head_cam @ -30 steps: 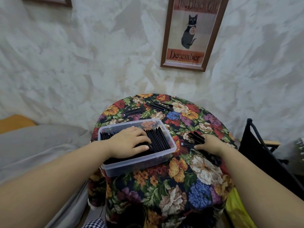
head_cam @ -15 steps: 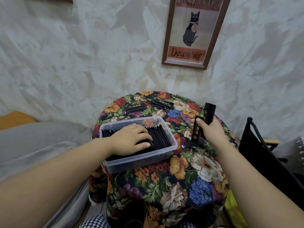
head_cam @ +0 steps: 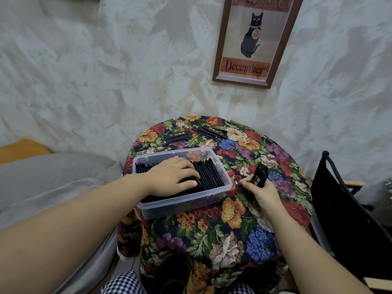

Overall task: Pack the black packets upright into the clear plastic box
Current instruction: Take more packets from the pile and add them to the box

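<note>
Down and closer to the box than half a second ago comes the right hand (head_cam: 263, 194), and it now sits low over the table, just beside the box's right end. Nearest of all, a bit of checked cloth (head_cam: 125, 283) shows at the bottom edge. Next comes the round table under its flowery cloth (head_cam: 233, 240). The right hand's fingers are curled tight round a small bunch of black packets (head_cam: 259, 175), which stick up and lean away from the person; it may be two or three, but they blur together. The clear plastic box (head_cam: 184, 206) stands on the left part of the table. Inside it a row of black packets (head_cam: 210, 175) stands on edge, packed close and leaning a little. The left hand (head_cam: 171, 177) lies on top of that row with its fingers spread and loose, pressing down and gripping nothing, the same as before. Past the box, loose black packets (head_cam: 177, 137) lie flat on the cloth near the far edge. A dark frame (head_cam: 339, 209) stands to the right of the table. On the wall hangs a black cat picture (head_cam: 252, 39).
</note>
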